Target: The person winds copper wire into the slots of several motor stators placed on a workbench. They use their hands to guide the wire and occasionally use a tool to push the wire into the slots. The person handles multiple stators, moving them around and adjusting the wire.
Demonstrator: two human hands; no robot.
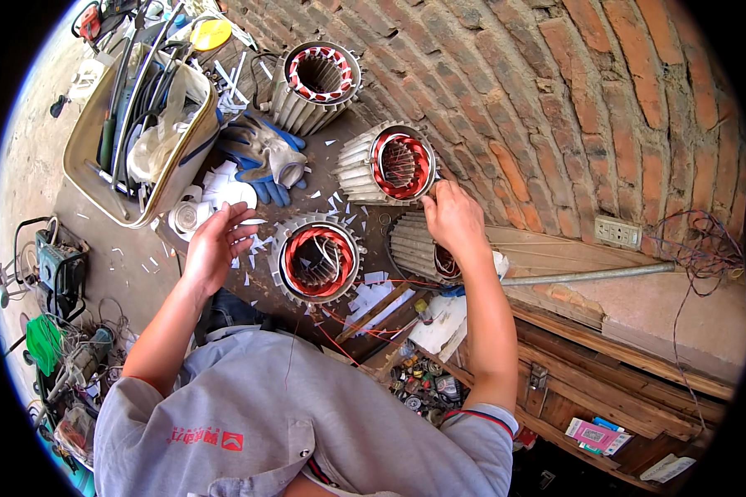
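Observation:
My right hand (pixel 454 217) is at the near right rim of a finned motor stator (pixel 363 170) with red windings, fingers curled against its edge. My left hand (pixel 215 247) hovers with its fingers apart and nothing in them, close to a white roll (pixel 189 217). Between my hands, nearer to me, a second motor stator (pixel 280 258) stands with its open end up, showing red windings and pale wire leads. Under my right wrist lies a third finned housing (pixel 414 248), partly covered by the arm. Another stator (pixel 300 112) with red and white windings stands farther back.
Blue and grey work gloves (pixel 265 153) lie beside a cream bin (pixel 79 157) full of tools and cables. White paper scraps (pixel 373 300) litter the bench. A brick wall (pixel 506 99) rises behind, with a metal pipe (pixel 588 274) at right. Small parts (pixel 423 383) sit below the bench edge.

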